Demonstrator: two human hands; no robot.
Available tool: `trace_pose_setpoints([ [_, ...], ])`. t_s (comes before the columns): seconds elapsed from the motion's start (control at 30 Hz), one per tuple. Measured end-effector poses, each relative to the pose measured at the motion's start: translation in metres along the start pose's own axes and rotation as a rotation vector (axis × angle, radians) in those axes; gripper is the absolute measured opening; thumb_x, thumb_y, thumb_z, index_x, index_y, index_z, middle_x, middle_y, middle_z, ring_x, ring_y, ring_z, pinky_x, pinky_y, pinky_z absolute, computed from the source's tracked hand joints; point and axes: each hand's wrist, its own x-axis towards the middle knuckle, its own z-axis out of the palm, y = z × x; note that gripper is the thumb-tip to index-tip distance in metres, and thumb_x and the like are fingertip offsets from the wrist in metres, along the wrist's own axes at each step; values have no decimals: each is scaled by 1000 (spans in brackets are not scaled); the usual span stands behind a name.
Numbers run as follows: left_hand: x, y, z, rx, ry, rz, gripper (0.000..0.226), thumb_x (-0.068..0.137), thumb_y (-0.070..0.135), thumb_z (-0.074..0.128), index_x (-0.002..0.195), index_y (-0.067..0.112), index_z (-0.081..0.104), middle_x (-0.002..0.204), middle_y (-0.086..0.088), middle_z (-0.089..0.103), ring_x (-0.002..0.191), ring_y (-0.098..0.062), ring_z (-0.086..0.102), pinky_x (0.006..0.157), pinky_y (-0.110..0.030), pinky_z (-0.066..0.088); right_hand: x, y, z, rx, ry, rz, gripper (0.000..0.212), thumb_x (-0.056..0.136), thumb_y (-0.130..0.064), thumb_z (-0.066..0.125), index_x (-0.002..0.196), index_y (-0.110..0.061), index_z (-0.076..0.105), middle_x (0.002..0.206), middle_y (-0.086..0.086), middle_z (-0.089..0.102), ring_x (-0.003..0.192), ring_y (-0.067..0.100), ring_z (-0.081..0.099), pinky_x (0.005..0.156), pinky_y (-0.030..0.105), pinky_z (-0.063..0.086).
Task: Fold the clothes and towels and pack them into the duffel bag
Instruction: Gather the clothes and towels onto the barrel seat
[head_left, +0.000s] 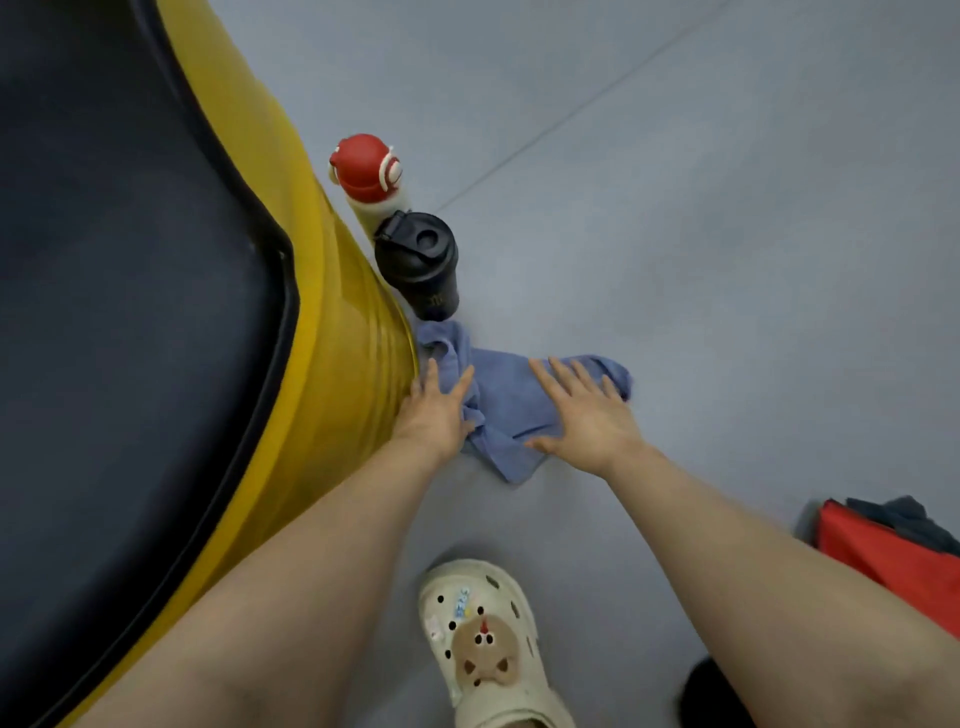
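A crumpled blue towel (511, 402) lies on the grey floor beside the yellow side of a padded bench. My left hand (435, 410) reaches down with straight fingers onto the towel's left part, close to the yellow wall. My right hand (587, 410) lies flat with spread fingers on the towel's right part. At the right edge is a red bag (883, 551) with dark cloth (904, 525) on it; only a corner shows.
A yellow bench (311, 312) with a black cushion (130, 286) fills the left. A red-capped bottle (366, 171) and a black tumbler (421, 265) stand against it just beyond the towel. A cream clog (485, 644) is on my foot near the bottom.
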Motion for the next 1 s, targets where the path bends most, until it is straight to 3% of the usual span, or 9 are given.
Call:
trace_pose_setpoints([
  [0.1, 14, -2, 10, 38, -42, 11, 91, 88, 54, 56, 149, 37, -9, 156, -11, -22, 144, -40, -1, 115, -45, 18, 21, -2, 15, -18, -75, 1, 98, 82, -62, 58, 149, -41, -10, 159, -3, -17, 147, 27, -13, 115, 59, 3],
  [0.23, 28, -7, 29, 59, -72, 50, 93, 87, 48, 60, 150, 36, -6, 156, -9, -24, 145, -36, -7, 116, -43, 14, 42, -9, 33, -37, -162, 2, 97, 82, -64, 57, 148, -45, -10, 157, -2, -27, 145, 32, -20, 111, 64, 2],
  [0.43, 38, -12, 42, 77, -22, 80, 66, 100, 16, 40, 151, 34, 3, 157, -3, -21, 146, -29, 6, 111, -35, 27, 50, -16, 55, -91, -174, -5, 70, 97, -46, 45, 152, -36, 2, 158, 2, -22, 145, 31, -19, 117, 56, 7],
  [0.53, 31, -7, 33, 62, -39, 109, 64, 98, 8, 40, 151, 31, 11, 159, -4, -11, 142, -30, 22, 106, -38, 36, 47, -21, 49, -86, -179, -35, 64, 101, -24, 44, 153, -26, 7, 161, 3, -11, 148, 28, -7, 115, 45, 22],
  [0.63, 20, -2, 20, 63, -30, 139, 61, 97, 10, 45, 149, 28, 18, 160, -4, -3, 137, -29, 30, 104, -38, 38, 39, -24, 37, -60, -143, -67, 62, 100, -9, 42, 153, -21, 11, 161, 4, 1, 148, 25, 9, 107, 36, 33],
  [0.77, -3, 3, 0, 54, 39, 190, 55, 98, 16, 44, 147, 26, 22, 159, -6, 1, 134, -30, 34, 100, -35, 37, 14, -23, 11, -30, -76, -49, 67, 98, 1, 38, 154, -21, 9, 161, 3, -1, 148, 22, 8, 111, 33, 28],
  [0.87, -24, 11, -28, 70, 109, 227, 53, 97, 16, 46, 145, 24, 26, 158, -7, 6, 128, -33, 40, 95, -39, 41, -8, -23, -22, -37, -10, -17, 68, 98, 0, 38, 154, -24, 7, 161, -1, -3, 148, 19, 8, 110, 33, 29],
  [1.0, -56, 22, -70, 89, 204, 250, 62, 94, 9, 49, 147, 24, 20, 157, -9, 9, 129, -32, 38, 99, -40, 39, -39, -35, -69, -30, 104, -7, 66, 98, -9, 44, 153, -25, 11, 161, -4, 2, 146, 16, 16, 104, 33, 37],
])
